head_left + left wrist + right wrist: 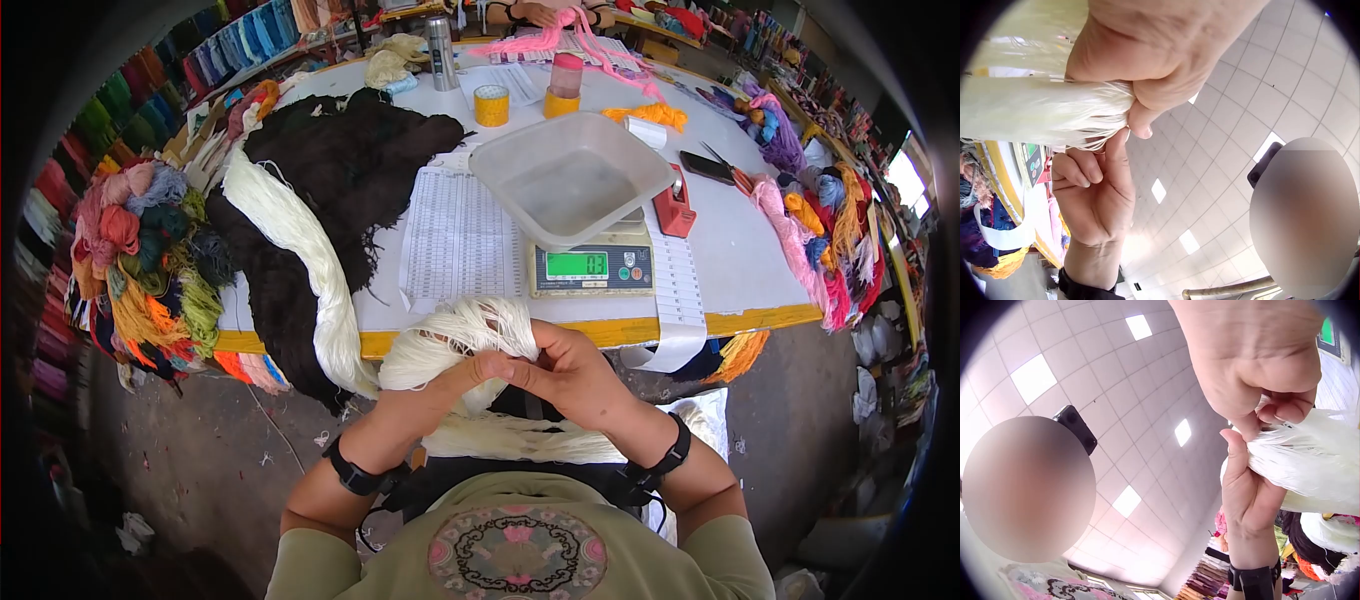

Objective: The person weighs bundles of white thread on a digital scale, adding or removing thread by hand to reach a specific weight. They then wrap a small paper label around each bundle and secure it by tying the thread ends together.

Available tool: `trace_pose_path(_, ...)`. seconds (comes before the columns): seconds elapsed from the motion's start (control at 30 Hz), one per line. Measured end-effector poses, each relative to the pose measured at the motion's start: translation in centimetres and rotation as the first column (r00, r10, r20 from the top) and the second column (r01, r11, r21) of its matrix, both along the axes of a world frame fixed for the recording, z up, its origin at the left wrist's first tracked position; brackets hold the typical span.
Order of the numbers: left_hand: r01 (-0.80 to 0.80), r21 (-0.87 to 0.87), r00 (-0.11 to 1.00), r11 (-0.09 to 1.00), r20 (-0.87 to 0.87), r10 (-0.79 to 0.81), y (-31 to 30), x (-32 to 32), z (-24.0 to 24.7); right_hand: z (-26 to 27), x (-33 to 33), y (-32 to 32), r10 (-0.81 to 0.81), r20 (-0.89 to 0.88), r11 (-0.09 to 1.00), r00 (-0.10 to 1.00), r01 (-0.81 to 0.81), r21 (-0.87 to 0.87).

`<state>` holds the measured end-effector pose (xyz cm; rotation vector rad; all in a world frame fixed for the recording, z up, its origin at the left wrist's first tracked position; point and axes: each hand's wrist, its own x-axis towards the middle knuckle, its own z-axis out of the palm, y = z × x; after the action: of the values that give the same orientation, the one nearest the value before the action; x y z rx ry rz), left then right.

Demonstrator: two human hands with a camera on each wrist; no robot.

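Note:
A skein of white yarn (435, 345) is held in front of the body at the table's near edge. My left hand (440, 388) grips it from the left, and its thumb meets my right thumb at the gathered end. With curled fingers, my right hand (578, 378) pinches strands at that end. Seen in the left wrist view, the loose strands (1100, 112) bunch between both hands. In the right wrist view the yarn (1304, 462) fans away from the fingertips. More white yarn (520, 440) lies across the lap below the hands.
A digital scale (590, 265) bearing a plastic tub (570, 180) stands ahead. Left of it are a printed sheet (460, 240), dark yarn (350, 150) and a long white skein (290, 230). A red tape dispenser (675, 210) and scissors (738, 175) lie right. Someone opposite handles pink yarn (560, 35).

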<state>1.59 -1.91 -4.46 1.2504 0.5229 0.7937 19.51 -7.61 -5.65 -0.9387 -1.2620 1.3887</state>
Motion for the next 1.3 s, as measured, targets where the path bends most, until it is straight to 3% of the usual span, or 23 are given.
trace_pose_path(0.07, 0.001, 0.016, 0.999, 1.0, -0.05, -0.001, -0.1, 0.0, -0.2, 0.6, 0.1, -0.1, 0.029, 0.039, 1.0, 0.999, -0.03, 0.0)
trace_pose_path(0.3, 0.006, -0.012, 0.998, 1.0, -0.063, -0.007, -0.5, -0.2, 0.5, 1.2, 0.5, -0.3, -0.056, -0.117, 0.991, 0.992, 0.041, -0.13)
trace_pose_path(0.4, -0.06, -0.107, 0.996, 0.992, -0.07, 0.053, -0.5, -0.1, 0.8, 1.3, 0.5, -0.4, -0.015, -0.138, 0.981, 0.99, -0.012, -0.192)
trace_pose_path(0.47, 0.004, -0.176, 0.998, 0.984, 0.056, 0.006, -0.2, -0.4, 0.5, 0.6, 0.3, -0.3, 0.028, -0.126, 0.974, 0.992, -0.056, -0.222)
trace_pose_path(0.53, 0.057, -0.235, 0.996, 0.97, 0.083, -0.038, 0.1, -0.6, 0.2, -0.4, -0.4, 0.0, 0.018, 0.014, 0.993, 1.0, -0.019, 0.119)
trace_pose_path(0.6, 0.112, -0.29, 0.99, 0.95, 0.112, -0.083, 0.2, -0.8, 0.5, 0.0, -0.4, 0.0, -0.053, 0.0, 0.996, 0.999, 0.053, 0.075)
trace_pose_path(0.67, 0.101, -0.236, 0.973, 0.967, -0.177, -0.145, 0.0, -1.3, 1.4, 0.8, 0.2, -0.1, -0.126, -0.01, 0.992, 0.992, 0.126, 0.028)
trace_pose_path(0.7, 0.102, -0.238, 0.974, 0.966, -0.172, -0.145, 0.0, -1.7, 2.4, 1.4, 1.5, -0.3, -0.155, -0.096, 0.986, 0.983, 0.148, -0.074)
trace_pose_path(0.73, 0.228, -0.185, 0.936, 0.956, -0.228, -0.268, 0.0, -2.6, 3.5, 1.7, 2.9, -0.6, -0.191, -0.175, 0.971, 0.966, 0.159, -0.181)
trace_pose_path(0.77, 0.354, -0.141, 0.878, 0.925, -0.29, -0.38, 0.3, -3.8, 3.9, 1.6, 4.1, -1.1, -0.235, -0.211, 0.965, 0.949, 0.203, -0.164)
trace_pose_path(0.83, -0.007, -0.394, 0.999, 0.919, -0.051, -0.014, 1.3, -10.3, -0.3, 2.4, 6.4, -3.0, -0.335, -0.136, 0.933, 0.932, 0.308, -0.187)
trace_pose_path(0.87, 0.143, -0.347, 0.96, 0.927, 0.277, -0.045, 3.4, -12.4, -0.4, 2.1, 7.5, -4.2, -0.372, -0.081, 0.911, 0.925, 0.347, -0.225)
trace_pose_path(0.9, 0.01, -0.387, 0.895, 0.922, 0.415, 0.164, 3.9, -13.7, 1.5, 1.7, 8.5, -5.6, -0.4, -0.021, 0.888, 0.916, 0.381, -0.258)
trace_pose_path(0.93, -0.009, -0.394, 0.825, 0.919, 0.517, 0.229, 5.2, -15.6, 3.4, 1.0, 9.7, -6.8, -0.421, 0.081, 0.864, 0.904, 0.426, -0.269)
trace_pose_path(1.03, -0.018, -0.359, 0.748, 0.933, 0.615, 0.251, 8.9, -22.9, 6.4, -1.5, 13.7, -10.0, -0.431, 0.302, 0.798, 0.85, 0.516, -0.312)
trace_pose_path(1.1, -0.074, -0.335, 0.761, 0.939, 0.589, 0.271, 10.7, -27.5, 7.8, -2.6, 15.9, -11.5, -0.429, 0.435, 0.805, 0.792, 0.554, -0.215)
trace_pose_path(1.13, -0.057, -0.345, 0.762, 0.937, 0.591, 0.264, 11.4, -29.3, 8.5, -4.2, 17.4, -11.9, -0.454, 0.517, 0.847, 0.725, 0.532, -0.003)
trace_pose_path(1.17, -0.038, -0.353, 0.763, 0.935, 0.594, 0.255, 12.1, -30.9, 9.1, -4.8, 18.7, -12.6, -0.445, 0.52, 0.851, 0.729, 0.525, -0.008)
trace_pose_path(1.23, -0.071, -0.36, 0.771, 0.93, 0.572, 0.28, 13.6, -34.1, 9.8, -5.5, 21.3, -13.7, -0.364, 0.824, 0.856, 0.433, 0.504, 0.113)
trace_pose_path(1.3, -0.131, -0.378, 0.792, 0.916, 0.517, 0.326, 14.9, -36.7, 10.3, -7.5, 24.0, -14.9, -0.407, 0.819, 0.81, 0.405, 0.574, 0.118)
